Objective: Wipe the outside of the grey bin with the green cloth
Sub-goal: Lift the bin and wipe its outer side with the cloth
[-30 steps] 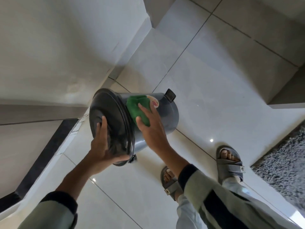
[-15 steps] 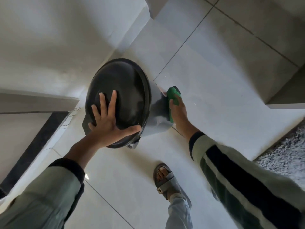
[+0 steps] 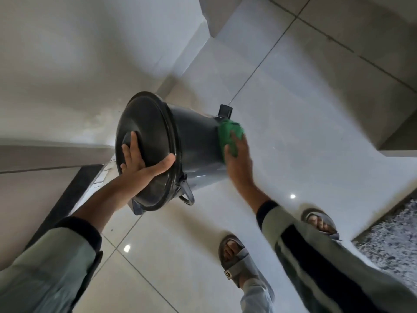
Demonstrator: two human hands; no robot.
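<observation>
The grey bin [image 3: 198, 152] is tilted, its dark round lid [image 3: 146, 141] turned toward me and its base pointing away to the right. My left hand [image 3: 141, 162] lies spread flat on the lid, thumb near the rim. My right hand [image 3: 238, 158] presses the crumpled green cloth [image 3: 229, 137] against the bin's side wall near the base. A black foot pedal [image 3: 225, 111] sticks out just above the cloth, and a wire handle [image 3: 187, 195] hangs under the lid rim.
Glossy pale floor tiles [image 3: 293, 91] lie all around. A white wall [image 3: 67, 53] with a dark skirting strip stands at the left. My two sandalled feet [image 3: 234, 260] are below the bin. A grey shaggy rug [image 3: 392, 242] lies at the right edge.
The bin has tipped back so more of its side wall shows. My right hand has slid the cloth along the wall toward the base. My left hand stays on the lid.
</observation>
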